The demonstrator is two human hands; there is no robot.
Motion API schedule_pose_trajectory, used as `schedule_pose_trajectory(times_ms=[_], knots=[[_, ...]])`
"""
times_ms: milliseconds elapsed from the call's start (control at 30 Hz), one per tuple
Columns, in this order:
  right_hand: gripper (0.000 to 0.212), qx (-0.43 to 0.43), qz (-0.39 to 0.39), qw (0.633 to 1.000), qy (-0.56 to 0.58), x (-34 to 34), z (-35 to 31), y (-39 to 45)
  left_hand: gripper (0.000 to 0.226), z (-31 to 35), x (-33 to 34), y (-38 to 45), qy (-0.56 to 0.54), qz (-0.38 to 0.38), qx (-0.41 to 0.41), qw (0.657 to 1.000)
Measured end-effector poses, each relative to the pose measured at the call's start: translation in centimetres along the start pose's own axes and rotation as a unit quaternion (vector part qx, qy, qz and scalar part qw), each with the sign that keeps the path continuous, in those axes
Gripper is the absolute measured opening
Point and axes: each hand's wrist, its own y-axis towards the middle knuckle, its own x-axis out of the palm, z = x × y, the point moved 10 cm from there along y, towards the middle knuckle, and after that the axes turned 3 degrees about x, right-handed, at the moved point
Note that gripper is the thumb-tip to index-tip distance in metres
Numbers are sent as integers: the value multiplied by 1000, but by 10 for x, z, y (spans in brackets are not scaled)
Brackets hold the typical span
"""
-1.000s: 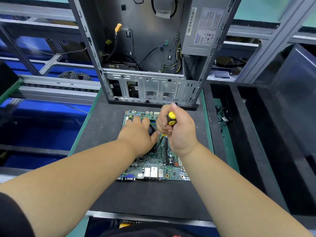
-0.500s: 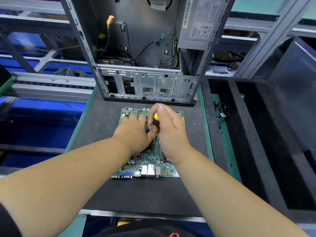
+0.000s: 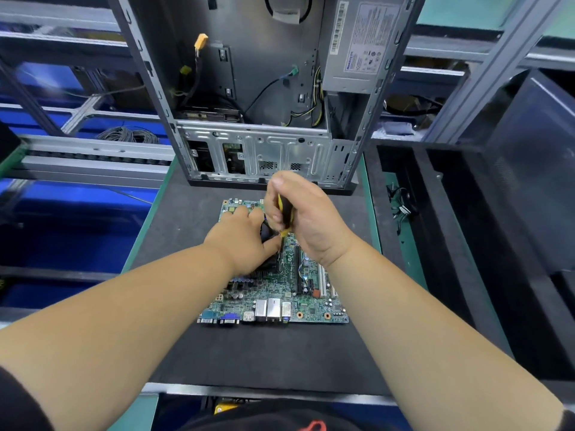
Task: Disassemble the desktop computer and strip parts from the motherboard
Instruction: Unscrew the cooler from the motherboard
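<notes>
I see my right hand [image 3: 306, 219] wrapped round the black and yellow handle of a screwdriver [image 3: 284, 213], fingers curled tight on it and the thumb up on top. The screwdriver stands nearly upright, its shaft running down onto the circuit board [image 3: 280, 293]; I cannot make out the tip where it meets the board.

My left hand [image 3: 245, 244] rests flat on the board's left half, fingers fairly straight and close together, reaching toward the far edge. Its thumb lies alongside the screwdriver shaft, beside a dark part that is mostly hidden under the palm. I cannot tell whether the thumb touches the shaft.

The board lies flat in the middle of the desk [image 3: 193, 353], on the dark mat, with its row of ports facing the near edge. The opened computer case [image 3: 264, 144] stands upright at the desk's far edge, just behind the board, with the grey power supply [image 3: 357, 48] in its upper right corner and loose cables [image 3: 273, 85] hanging inside.
</notes>
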Motion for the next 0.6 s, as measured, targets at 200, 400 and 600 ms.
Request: schedule_pose_trajectory(times_ms=[200,400,600], knots=[[29,-28,141,989,-39,-22,-2,-12,61,5,-6,-7,-10,37,3,999],[46,-87,79,993,-3,3,6,-25,88,7,-5,-12,11,46,-32,998],[24,-75,56,995,18,0,-1,-19,79,9,-4,-11,57,54,-27,997]])
